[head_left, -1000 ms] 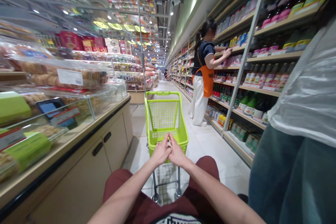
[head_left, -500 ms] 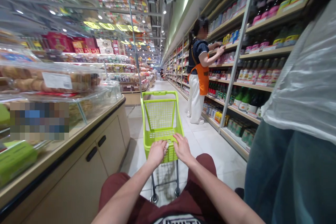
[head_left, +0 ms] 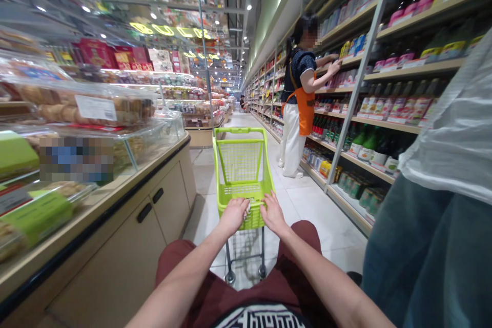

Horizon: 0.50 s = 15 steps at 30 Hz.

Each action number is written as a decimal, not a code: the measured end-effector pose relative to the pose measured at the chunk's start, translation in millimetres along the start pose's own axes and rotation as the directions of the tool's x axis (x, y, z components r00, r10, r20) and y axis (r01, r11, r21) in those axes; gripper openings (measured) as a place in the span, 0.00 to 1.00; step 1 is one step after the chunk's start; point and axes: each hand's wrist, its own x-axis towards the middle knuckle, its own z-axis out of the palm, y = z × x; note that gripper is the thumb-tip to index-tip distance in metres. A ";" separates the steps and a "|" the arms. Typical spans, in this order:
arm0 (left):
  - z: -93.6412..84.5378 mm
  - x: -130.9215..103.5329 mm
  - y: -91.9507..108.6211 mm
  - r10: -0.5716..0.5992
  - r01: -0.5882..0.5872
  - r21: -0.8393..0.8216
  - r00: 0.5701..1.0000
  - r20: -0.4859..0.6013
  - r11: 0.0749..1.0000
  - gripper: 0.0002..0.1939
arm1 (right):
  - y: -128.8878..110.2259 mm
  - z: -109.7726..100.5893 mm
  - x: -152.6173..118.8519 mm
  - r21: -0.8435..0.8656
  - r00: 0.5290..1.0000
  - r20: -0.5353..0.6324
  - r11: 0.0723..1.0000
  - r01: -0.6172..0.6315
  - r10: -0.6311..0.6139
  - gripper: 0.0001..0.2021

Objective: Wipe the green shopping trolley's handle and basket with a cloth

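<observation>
A lime-green shopping cart with a plastic mesh basket and grey legs on casters stands between my knees. My left hand is closed over the left part of its near rim, with a small whitish item, too small to name, showing by the fingertips. My right hand holds the right part of the same rim, its fingers bent over the edge and slightly apart. Some of the mesh floor shows, and no goods can be made out in the basket.
A counter with packaged baked goods runs along the left. Shelves of bottles and cans line the right. A person in an orange apron reaches into them. Another person in jeans stands close at my right.
The view has shifted a little, so the scene sits further right. My right hand has slid slightly toward the cart's right corner. The person in the apron still reaches to the shelf.
</observation>
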 end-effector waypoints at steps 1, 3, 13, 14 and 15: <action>-2.4 -3.2 -6.7 0.025 -0.025 -0.002 1.000 0.007 1.000 0.17 | 0.5 -1.4 0.4 -0.003 1.000 0.004 1.000 0.012 -0.012 0.11; -9.3 -12.8 -23.6 0.046 -0.045 -0.001 0.999 0.010 0.999 0.17 | 1.2 -3.3 0.7 0.000 0.999 0.002 0.999 0.035 -0.035 0.11; -16.3 -21.2 -19.3 -0.020 0.020 0.019 1.000 0.024 1.000 0.14 | 25.4 -6.5 -2.0 -0.061 0.996 0.027 0.994 0.087 -0.085 0.14; -14.8 -18.3 -12.5 -0.017 0.016 0.027 0.999 0.030 1.000 0.14 | 32.1 -9.2 -0.8 -0.090 0.996 0.039 0.993 0.081 -0.078 0.14; -13.2 -15.4 -5.3 -0.012 0.010 0.033 0.999 0.037 0.999 0.14 | 39.2 -12.7 0.7 -0.117 0.996 0.055 0.990 0.073 -0.067 0.15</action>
